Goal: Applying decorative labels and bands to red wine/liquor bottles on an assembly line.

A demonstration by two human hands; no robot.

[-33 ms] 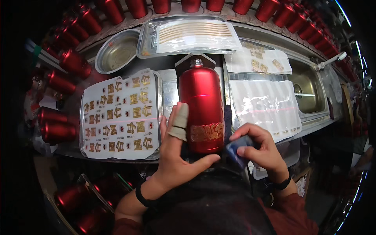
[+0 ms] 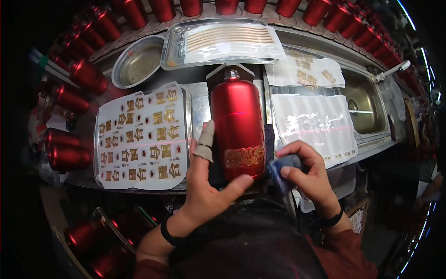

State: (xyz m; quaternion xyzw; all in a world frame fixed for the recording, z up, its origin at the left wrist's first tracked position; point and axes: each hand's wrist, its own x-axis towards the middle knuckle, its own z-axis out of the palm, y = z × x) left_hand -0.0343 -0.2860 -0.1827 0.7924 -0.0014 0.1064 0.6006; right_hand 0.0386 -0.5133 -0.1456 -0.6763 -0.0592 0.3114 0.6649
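Observation:
A shiny red bottle (image 2: 237,111) lies on its side in front of me, its clear threaded neck pointing away. A gold patterned band (image 2: 244,157) wraps its near end. My left hand (image 2: 206,183) is open along the bottle's left side, fingers apart, with beige covers on a finger. Its thumb reaches across toward the bottle's base; I cannot tell whether it touches. My right hand (image 2: 309,174) pinches a small dark blue pad (image 2: 284,172), slightly blurred, just right of the base.
Left of the bottle, a tray holds a white sheet (image 2: 155,109) of gold decals. A metal bowl (image 2: 139,63) and a tray with a gold-striped sheet (image 2: 232,41) stand behind. On the right lie white sheets (image 2: 309,123) and a sink (image 2: 367,102). Many red bottles (image 2: 191,7) surround the worktop.
My left hand has shifted slightly left, its fingers a little off the bottle's side. My right hand has moved only slightly, with the blue pad still in it.

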